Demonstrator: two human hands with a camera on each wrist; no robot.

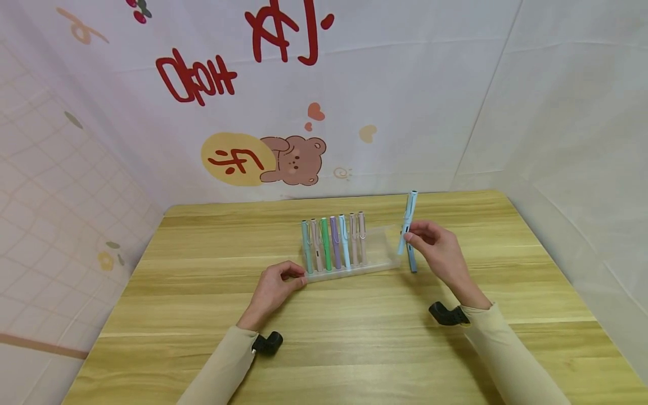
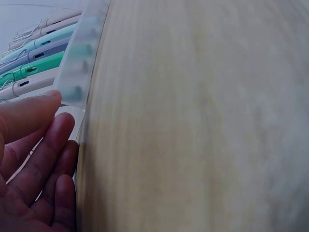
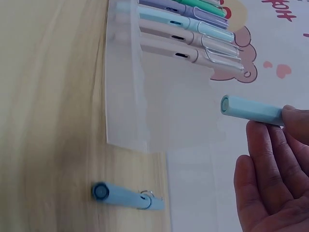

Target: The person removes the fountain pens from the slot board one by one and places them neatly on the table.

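A clear plastic pen holder (image 1: 379, 250) stands on the table with several clip pens in a row. Among them are a green pen (image 1: 326, 245), a purple pen (image 1: 335, 244) and a light blue pen (image 1: 345, 243). The left hand (image 1: 273, 287) pinches the holder's left front corner, its thumb (image 2: 36, 113) at the edge. Beyond the holder's right end, the right hand (image 1: 444, 254) pinches another light blue pen (image 3: 253, 110) between thumb and fingers, upright and slightly tilted, off the table. Just behind it a darker blue pen (image 1: 412, 263) lies on the table.
The wood-grain table (image 1: 344, 343) meets a white printed cloth (image 1: 405, 84) at its back edge. More cloth hangs at both sides. Each wrist wears a black camera mount (image 1: 448, 314). The holder's right part bears no pens.
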